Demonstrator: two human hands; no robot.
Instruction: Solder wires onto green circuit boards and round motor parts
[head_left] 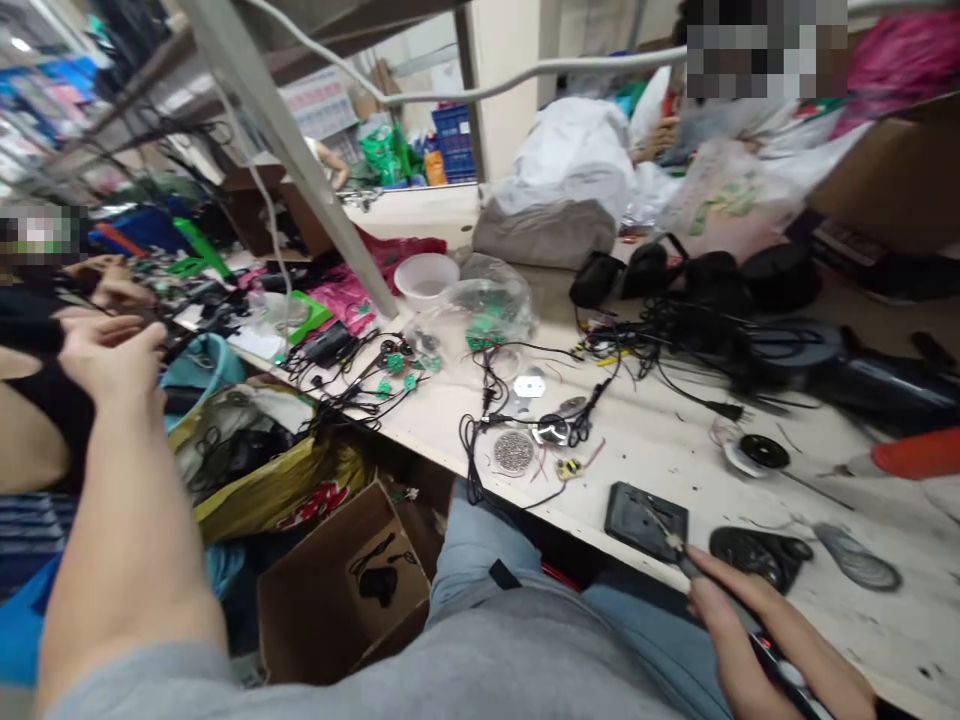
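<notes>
My left hand [112,345] is raised at the far left, away from the table, slightly blurred, its fingers apart with nothing visible in them. In my right hand [750,620], at the lower right, is a dark pen-shaped tool [772,655], which looks like a soldering iron. Its thin front end reaches over a black square tray [630,520] at the table's front edge. Left of the tray lie a small yellow circuit board [570,468] with thin wires and a round dish of small metal parts [514,452]. A black plastic part [757,556] sits beside my right hand.
Black cables [472,450] and green boards [395,363] lie left of centre. An orange-handled tool [915,455] is at the right. Below the table stand a cardboard box [315,600] and a yellow bag [277,480]. Another person's hands [116,280] show behind my left hand.
</notes>
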